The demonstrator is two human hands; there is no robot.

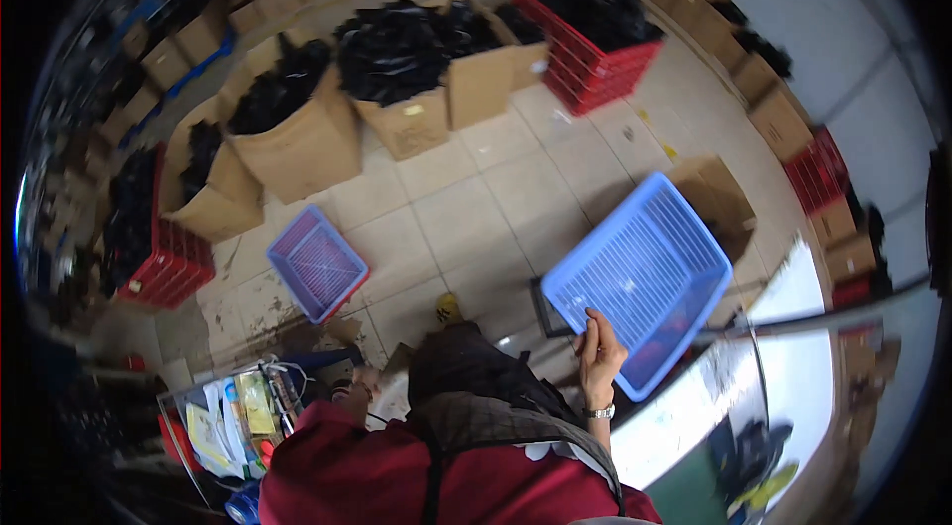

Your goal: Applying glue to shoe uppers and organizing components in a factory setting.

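A large blue slatted plastic basket [635, 277] lies tilted at my right, its open side facing up. My right hand [599, 358], with a metal watch on the wrist, is at the basket's near rim, fingers curled over the edge. Far lower on the left, my left hand [365, 382] hangs beside my body near a cluttered wire-sided tray [223, 421]. Its fingers are small and partly hidden, so what they do is unclear. A smaller blue basket [317, 262] with a red one under it stands on the floor ahead to the left.
Open cardboard boxes [297, 148] filled with black material line the far side, with red crates [600, 74] at both ends. A cardboard box [714, 193] stands behind the large basket. At right is a white work surface [684, 426]. Tiled floor [466, 208] lies between.
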